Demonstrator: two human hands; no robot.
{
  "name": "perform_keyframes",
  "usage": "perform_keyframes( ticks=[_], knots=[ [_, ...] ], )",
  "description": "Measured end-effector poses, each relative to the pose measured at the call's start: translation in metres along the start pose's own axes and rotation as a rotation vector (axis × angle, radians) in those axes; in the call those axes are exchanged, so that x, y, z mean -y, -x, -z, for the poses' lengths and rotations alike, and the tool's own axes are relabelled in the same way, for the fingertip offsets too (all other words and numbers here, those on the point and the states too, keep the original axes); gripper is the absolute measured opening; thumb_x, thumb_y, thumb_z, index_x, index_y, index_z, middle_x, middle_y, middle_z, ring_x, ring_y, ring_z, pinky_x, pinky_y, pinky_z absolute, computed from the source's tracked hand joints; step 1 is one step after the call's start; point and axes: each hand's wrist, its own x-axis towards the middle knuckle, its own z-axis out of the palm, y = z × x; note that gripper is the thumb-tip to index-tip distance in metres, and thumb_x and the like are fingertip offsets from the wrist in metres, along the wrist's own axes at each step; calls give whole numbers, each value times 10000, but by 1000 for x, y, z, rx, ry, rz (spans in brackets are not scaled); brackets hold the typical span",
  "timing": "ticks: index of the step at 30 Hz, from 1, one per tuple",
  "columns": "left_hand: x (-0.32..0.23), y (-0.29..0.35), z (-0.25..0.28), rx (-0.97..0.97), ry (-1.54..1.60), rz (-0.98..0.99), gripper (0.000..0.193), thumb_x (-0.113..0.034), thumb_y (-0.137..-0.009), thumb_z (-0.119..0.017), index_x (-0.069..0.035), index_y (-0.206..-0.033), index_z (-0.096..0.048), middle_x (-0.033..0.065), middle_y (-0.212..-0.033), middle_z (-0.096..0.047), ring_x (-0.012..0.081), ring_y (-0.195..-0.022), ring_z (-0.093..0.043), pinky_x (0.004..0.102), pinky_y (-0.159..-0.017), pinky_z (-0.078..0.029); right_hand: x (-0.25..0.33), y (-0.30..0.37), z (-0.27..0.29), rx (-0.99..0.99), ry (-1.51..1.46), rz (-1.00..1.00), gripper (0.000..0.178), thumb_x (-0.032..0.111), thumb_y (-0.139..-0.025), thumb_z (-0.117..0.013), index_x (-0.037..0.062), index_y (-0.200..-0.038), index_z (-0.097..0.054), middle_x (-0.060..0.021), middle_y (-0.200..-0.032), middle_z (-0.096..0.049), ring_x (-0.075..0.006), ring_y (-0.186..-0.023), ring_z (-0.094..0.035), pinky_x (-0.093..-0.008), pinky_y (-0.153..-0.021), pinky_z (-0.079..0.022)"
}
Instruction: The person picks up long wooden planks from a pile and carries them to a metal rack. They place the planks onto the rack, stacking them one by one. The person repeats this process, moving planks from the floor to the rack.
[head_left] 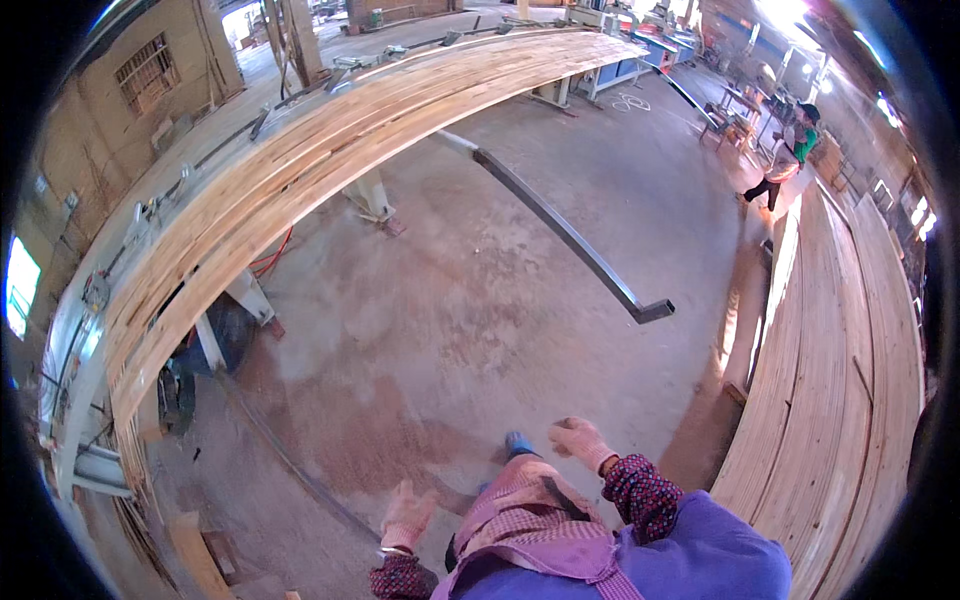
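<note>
The person is standing on the concrete floor between two long runs of wood, looking down at both gloved hands, which are holding nothing.

The left hand is hanging low near the left hip, its fingers loosely released and pointing at the floor; a dark patterned sleeve is showing at its wrist. The right hand is hovering in front of the body, fingers half curled but grasping nothing. A checked pink apron is lying between the two hands, and a blue shoe tip is peeking out just beside the right hand.

Nearest to the right hand is the stack of planks, rising along the person's right side and not touching the hand. On the left, well apart from both hands, a long bench is carrying a wide layer of pale boards, resting on white legs. A dark steel beam is lying across the floor between the two wood runs. Far off by the end of the stack, another person in green is bending over.
</note>
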Motion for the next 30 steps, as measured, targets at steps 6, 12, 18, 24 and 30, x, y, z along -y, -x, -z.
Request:
perform_keyframes(
  ticks=[6, 12, 18, 24, 30],
  knots=[
    [-89, -110, 63, -87, 105, -153, 671, -431, -837, -579, 8, -1322, -429, 253, -1355, -452, 396, -1244, -452, 449, -1022, -384, 135, -119, -23, 14, 312, 282, 454, 322, -825, -640, -33, -1108, -622, -114, -914, -688, -169, -777, -653, -307, -718, -526],
    [-76, -228, 75, 14, -118, -39, 747, -515, -838, -553, -8, -1368, -410, 254, -1393, -424, 382, -1290, -417, 434, -1044, -368, 259, -259, -41, 102, 342, 587, 440, 329, -840, -637, 41, -1170, -599, -143, -977, -679, -208, -822, -672, -327, -734, -528],
    [-158, -275, 178, -88, 64, 196, 698, -546, -824, -579, -42, -1301, -501, 203, -1314, -520, 359, -1227, -478, 422, -1014, -394, 420, -340, -78, -49, 665, 750, 484, 358, -827, -605, 79, -1217, -539, -170, -1094, -640, -296, -996, -639, -405, -815, -512],
    [-118, -387, 248, -467, -201, -103, 724, -466, -746, -699, -13, -1283, -524, 215, -1273, -549, 353, -1177, -518, 402, -982, -423, 557, -375, -131, -122, 874, 922, 537, 329, -822, -569, 46, -1270, -478, -167, -1199, -574, -324, -1097, -576, -428, -899, -459],
    [-179, -482, 350, -626, -150, -368, 899, -450, -706, -733, 6, -1393, -373, 225, -1414, -413, 372, -1304, -386, 424, -1077, -332, 617, -485, -182, -613, 1221, 1389, 367, 177, -825, -539, 74, -1177, -551, -102, -1078, -591, -246, -983, -571, -386, -808, -425]
  ],
)
